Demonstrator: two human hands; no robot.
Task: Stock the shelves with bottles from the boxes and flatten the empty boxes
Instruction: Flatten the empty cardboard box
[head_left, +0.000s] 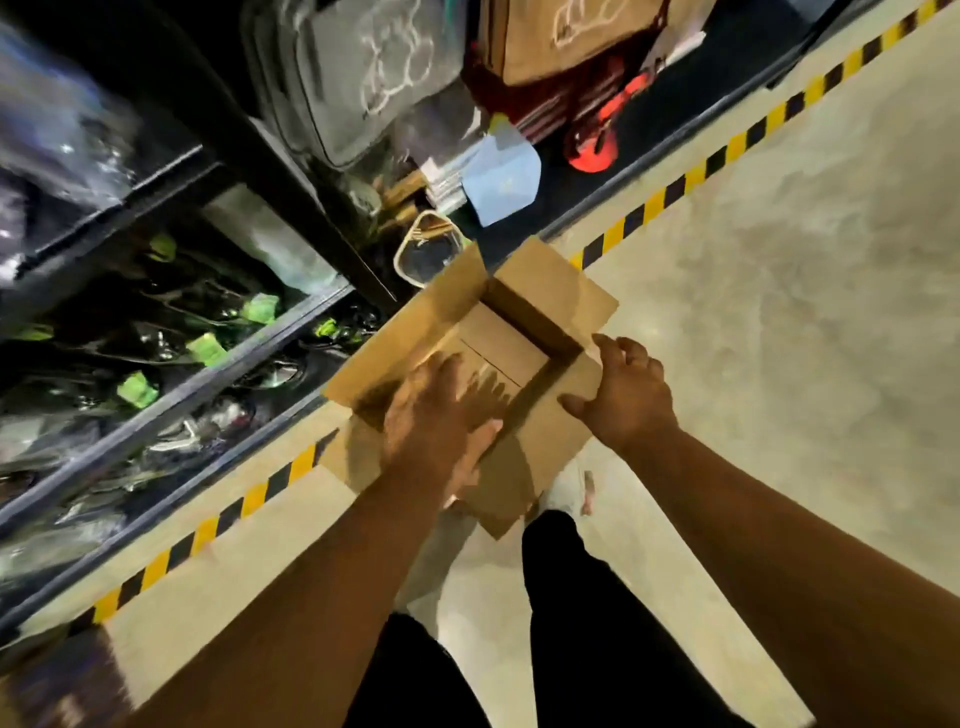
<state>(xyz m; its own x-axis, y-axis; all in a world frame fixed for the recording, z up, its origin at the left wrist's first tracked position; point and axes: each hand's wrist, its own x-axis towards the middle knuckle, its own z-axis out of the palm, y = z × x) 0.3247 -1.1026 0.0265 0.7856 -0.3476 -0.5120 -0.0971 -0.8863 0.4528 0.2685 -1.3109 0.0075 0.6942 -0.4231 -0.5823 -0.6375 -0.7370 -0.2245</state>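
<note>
Above the dark trouser legs (571, 639), the left hand (441, 415) presses flat, fingers straight, inside the empty cardboard box (550, 280) (flaps splayed), whose right-side wall the right hand (623, 400) grips.

Dim, yellowish indoor light. Brightest on the pale floor (779, 312), near black deep in the shelves (156, 338). Motion blur over the left hand (441, 415), finger shadows inside the box (519, 358). Smeared, bent edges.
</note>
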